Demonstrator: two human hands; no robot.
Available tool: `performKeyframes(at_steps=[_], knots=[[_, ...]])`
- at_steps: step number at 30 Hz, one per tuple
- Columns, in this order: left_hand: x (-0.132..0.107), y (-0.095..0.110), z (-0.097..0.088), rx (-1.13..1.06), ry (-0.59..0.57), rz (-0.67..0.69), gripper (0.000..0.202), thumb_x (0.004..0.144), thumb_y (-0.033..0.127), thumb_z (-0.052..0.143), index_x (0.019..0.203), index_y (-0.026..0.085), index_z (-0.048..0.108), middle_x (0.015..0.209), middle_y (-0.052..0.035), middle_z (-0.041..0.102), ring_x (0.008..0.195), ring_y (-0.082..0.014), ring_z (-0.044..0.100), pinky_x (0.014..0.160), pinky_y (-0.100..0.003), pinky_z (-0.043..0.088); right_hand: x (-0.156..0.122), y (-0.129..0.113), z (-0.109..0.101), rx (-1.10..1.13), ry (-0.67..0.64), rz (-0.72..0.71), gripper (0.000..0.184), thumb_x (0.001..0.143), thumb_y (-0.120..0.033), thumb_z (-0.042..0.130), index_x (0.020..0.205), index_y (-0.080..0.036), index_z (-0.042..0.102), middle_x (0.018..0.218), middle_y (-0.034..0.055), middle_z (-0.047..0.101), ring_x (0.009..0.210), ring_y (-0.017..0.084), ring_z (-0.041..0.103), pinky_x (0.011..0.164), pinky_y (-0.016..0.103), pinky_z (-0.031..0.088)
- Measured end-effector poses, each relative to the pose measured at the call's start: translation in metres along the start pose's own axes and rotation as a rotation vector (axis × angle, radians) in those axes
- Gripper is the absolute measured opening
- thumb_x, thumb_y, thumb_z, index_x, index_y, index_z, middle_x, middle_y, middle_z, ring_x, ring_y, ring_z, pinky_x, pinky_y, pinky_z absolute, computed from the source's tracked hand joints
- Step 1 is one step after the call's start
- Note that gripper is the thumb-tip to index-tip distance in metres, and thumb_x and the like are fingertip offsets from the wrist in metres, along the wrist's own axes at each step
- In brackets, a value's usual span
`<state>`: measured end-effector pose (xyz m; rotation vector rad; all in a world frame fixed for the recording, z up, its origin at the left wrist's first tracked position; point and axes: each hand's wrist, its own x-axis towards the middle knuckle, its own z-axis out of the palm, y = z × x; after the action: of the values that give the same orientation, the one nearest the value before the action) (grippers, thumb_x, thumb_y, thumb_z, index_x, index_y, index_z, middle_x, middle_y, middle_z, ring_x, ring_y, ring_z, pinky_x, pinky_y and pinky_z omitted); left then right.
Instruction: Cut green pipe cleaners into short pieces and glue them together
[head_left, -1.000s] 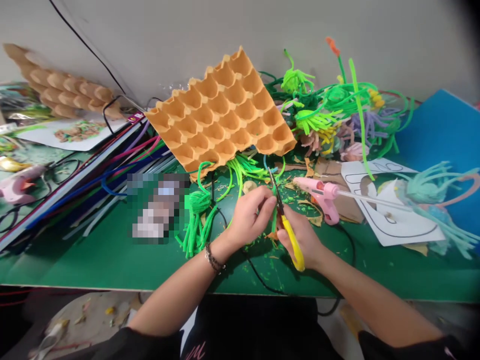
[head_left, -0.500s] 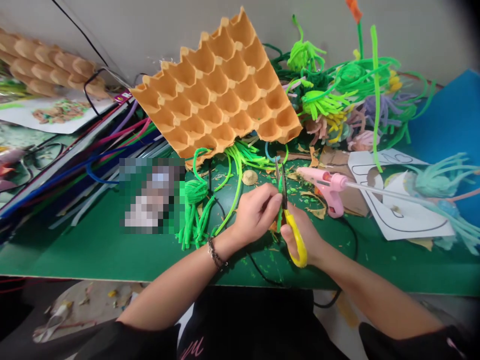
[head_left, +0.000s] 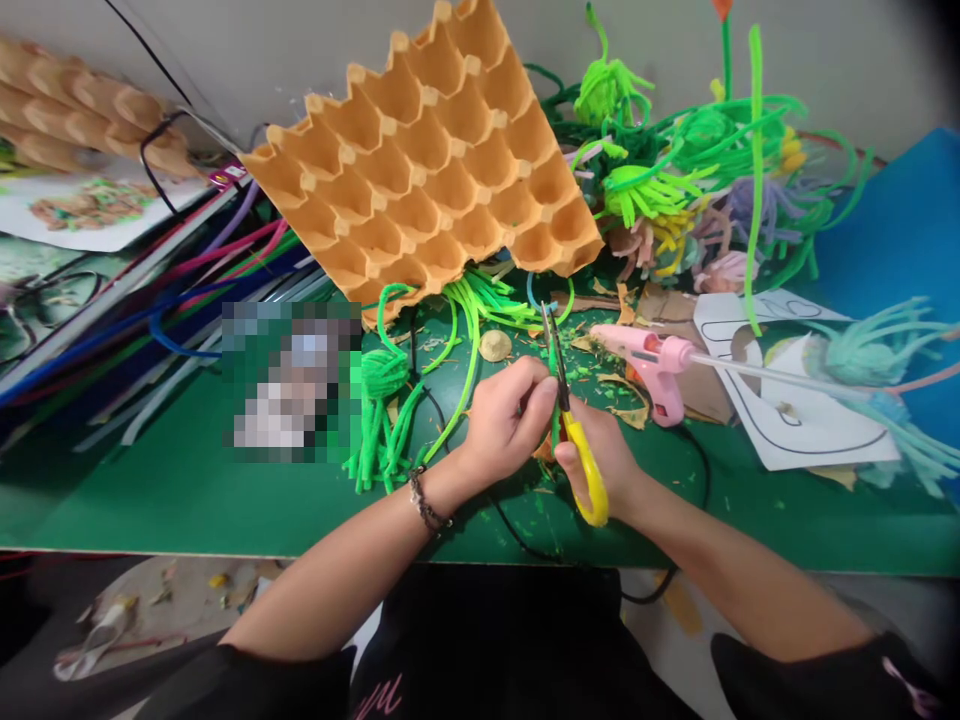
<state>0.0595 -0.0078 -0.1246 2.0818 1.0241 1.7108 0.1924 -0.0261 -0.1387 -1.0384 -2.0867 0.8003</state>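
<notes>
My right hand is closed around the yellow handles of a pair of scissors. The dark blades point up and away from me and are only slightly apart. Against them lies a short green pipe cleaner, pinched in the closed fingers of my left hand; its held part is mostly hidden. Both hands are close together over the table, just short of a small round tan piece. Left of my left hand lies a bundle of green pipe cleaners with a bushy end.
A tan egg tray leans behind the hands. On the right lie a pink glue gun, paper with black outlines and a heap of pipe-cleaner tassels. Scraps litter the green table. Long pipe cleaners lie on the left.
The view has shifted a little, so the egg tray and the things on the left sit further left. My hands keep nearly the same grip on the scissors and green pipe cleaner.
</notes>
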Motion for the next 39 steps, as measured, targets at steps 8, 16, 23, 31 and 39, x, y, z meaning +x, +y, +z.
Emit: performKeyframes(at_steps=[8, 16, 23, 31, 39], knots=[[0.002, 0.001, -0.003, -0.039, 0.011, -0.026, 0.022, 0.085, 0.010, 0.043, 0.066, 0.019, 0.036, 0.053, 0.0075, 0.038, 0.046, -0.0031, 0.037, 0.043, -0.014, 0.030, 0.003, -0.007, -0.003, 0.102, 0.000, -0.005, 0.054, 0.084, -0.067, 0.020, 0.076, -0.019, 0.043, 0.059, -0.0010, 0.043, 0.051, 0.013, 0.039, 0.047, 0.027, 0.036], [-0.002, -0.002, 0.000, -0.060, -0.059, -0.030, 0.022, 0.085, 0.012, 0.044, 0.066, 0.018, 0.036, 0.053, 0.0073, 0.034, 0.046, -0.0033, 0.033, 0.042, -0.014, 0.028, 0.006, -0.007, -0.007, 0.185, -0.066, 0.003, 0.067, 0.076, -0.076, 0.026, 0.096, -0.015, 0.046, 0.063, 0.0009, 0.050, 0.050, 0.015, 0.045, 0.062, 0.038, 0.047], [-0.002, -0.003, -0.001, -0.048, -0.017, 0.008, 0.022, 0.084, 0.012, 0.044, 0.065, 0.018, 0.035, 0.054, 0.0069, 0.034, 0.047, -0.0035, 0.034, 0.043, -0.014, 0.028, 0.006, -0.006, -0.009, 0.081, -0.080, 0.053, 0.072, 0.069, -0.083, 0.022, 0.085, -0.018, 0.046, 0.061, -0.0006, 0.045, 0.049, 0.014, 0.040, 0.059, 0.036, 0.044], [-0.002, -0.002, 0.000, -0.051, -0.003, 0.010, 0.023, 0.085, 0.012, 0.042, 0.065, 0.019, 0.035, 0.053, 0.0072, 0.033, 0.046, -0.0036, 0.033, 0.042, -0.014, 0.028, 0.007, -0.009, -0.008, 0.087, -0.027, 0.011, 0.064, 0.071, -0.081, 0.022, 0.076, -0.020, 0.041, 0.056, -0.0020, 0.041, 0.048, 0.013, 0.037, 0.045, 0.028, 0.030], [-0.002, -0.002, 0.000, -0.057, 0.011, -0.011, 0.023, 0.086, 0.014, 0.041, 0.065, 0.019, 0.033, 0.053, 0.0070, 0.033, 0.046, -0.0042, 0.033, 0.042, -0.015, 0.028, 0.006, -0.011, -0.009, 0.160, -0.002, 0.042, 0.062, 0.069, -0.082, 0.028, 0.066, -0.021, 0.037, 0.051, -0.0047, 0.035, 0.045, 0.009, 0.029, 0.041, 0.025, 0.024]])
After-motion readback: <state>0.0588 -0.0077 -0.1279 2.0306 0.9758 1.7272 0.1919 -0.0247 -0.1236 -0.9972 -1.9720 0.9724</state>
